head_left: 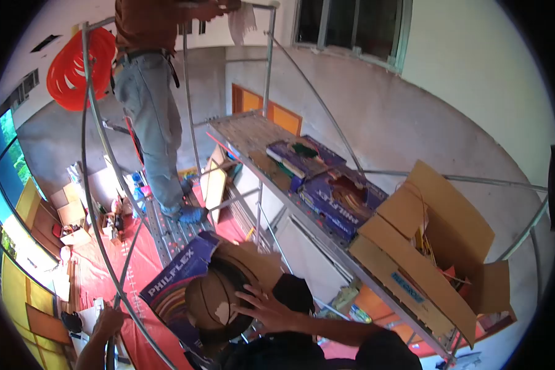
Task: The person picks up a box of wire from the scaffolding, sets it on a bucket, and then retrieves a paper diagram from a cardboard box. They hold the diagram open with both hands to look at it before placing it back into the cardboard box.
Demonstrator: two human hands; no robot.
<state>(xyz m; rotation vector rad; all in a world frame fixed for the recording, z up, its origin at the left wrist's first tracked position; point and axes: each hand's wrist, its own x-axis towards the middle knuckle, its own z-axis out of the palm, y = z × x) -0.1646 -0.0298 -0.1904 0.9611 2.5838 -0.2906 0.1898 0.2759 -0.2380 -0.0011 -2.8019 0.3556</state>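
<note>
Right hand (259, 305): fingers spread over black coil (229, 269) in Philflex box (176, 282)
Left hand (108, 323): apparently clamped on scaffold tube (110, 354)
Care: brace firmly, avoid kinking loops

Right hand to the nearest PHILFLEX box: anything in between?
Nothing visible: the right hand is right at the PHILFLEX box, spread over the edge of its round middle.

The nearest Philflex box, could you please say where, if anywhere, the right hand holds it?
The right hand lies, fingers spread, at the opening of the box; whether it grips cannot be told.
</note>
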